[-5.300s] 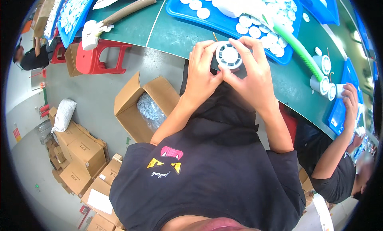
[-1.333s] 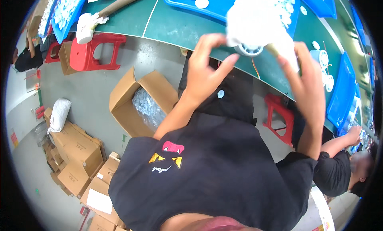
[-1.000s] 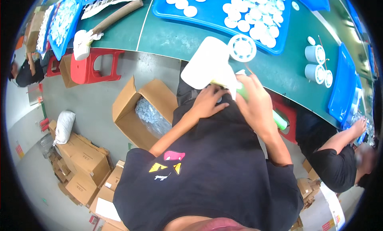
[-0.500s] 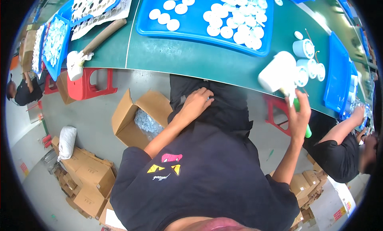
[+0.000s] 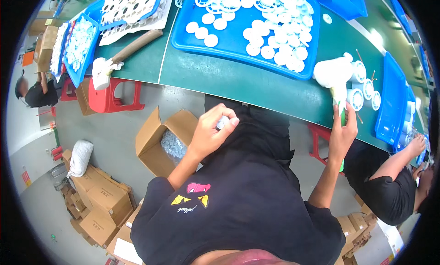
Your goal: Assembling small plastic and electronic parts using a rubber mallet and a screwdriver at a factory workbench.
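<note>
My right hand (image 5: 343, 130) is closed around the green handle of a mallet (image 5: 327, 73), at the table's near right edge. The mallet's bulky white head rests on or just above the green tabletop, beside several white round housings (image 5: 356, 98) with thin wires. My left hand (image 5: 211, 132) is raised over my lap, fingers curled around a small pale piece (image 5: 223, 122) that is mostly hidden. Ahead, a blue tray (image 5: 233, 55) carries many white discs and spoked rings.
A second white-headed mallet (image 5: 101, 75) with a brown handle lies at the table's left edge. Red stools (image 5: 103, 100) stand below. An open carton (image 5: 149, 141) of clear bagged parts is on the floor to my left. A co-worker's arm (image 5: 394, 166) reaches in at right.
My left hand has lifted off my lap and shows a pale piece in its fingers. The mallet's head has moved farther over the table, and its handle has tilted. The whole view has shifted slightly.
</note>
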{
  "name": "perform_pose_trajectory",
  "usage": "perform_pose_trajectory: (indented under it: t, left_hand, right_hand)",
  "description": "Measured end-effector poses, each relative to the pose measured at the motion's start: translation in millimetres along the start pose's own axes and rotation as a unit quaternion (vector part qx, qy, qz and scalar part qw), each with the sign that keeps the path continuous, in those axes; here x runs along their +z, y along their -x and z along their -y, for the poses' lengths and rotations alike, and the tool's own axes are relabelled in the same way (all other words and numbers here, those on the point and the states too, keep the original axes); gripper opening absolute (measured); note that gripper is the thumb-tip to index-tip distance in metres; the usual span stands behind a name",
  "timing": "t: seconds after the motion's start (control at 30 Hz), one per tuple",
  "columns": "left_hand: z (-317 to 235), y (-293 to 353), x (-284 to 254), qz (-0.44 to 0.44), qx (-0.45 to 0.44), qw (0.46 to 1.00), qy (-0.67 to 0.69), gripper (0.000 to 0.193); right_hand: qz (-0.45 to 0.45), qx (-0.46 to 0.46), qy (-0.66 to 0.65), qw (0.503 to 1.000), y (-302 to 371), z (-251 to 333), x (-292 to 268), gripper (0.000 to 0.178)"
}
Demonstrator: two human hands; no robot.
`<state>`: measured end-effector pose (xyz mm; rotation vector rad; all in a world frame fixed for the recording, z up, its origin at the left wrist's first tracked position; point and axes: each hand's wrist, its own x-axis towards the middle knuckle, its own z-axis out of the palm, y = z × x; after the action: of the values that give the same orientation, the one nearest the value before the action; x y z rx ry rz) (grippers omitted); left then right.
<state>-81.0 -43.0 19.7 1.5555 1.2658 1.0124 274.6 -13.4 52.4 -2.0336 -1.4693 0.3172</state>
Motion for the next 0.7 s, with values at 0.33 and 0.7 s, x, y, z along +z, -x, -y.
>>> perform_pose_trajectory:
  t: [0.33, 0.7]
  left_hand:
    - [-16.8, -169.7, -43.8, -0.114, 0.108, 0.921, -0.356, 0.031]
    - [25.1, -325.2, -47.6, -0.157, 0.238, 0.883, -0.372, 0.04]
  right_hand:
    - [-0.192, -0.162, -0.03, 0.968, -4.3, 31.4, 43.3, 0.022]
    - [0.04, -0.118, 0.127, 0.984, -237.0, 48.9, 106.8, 0.042]
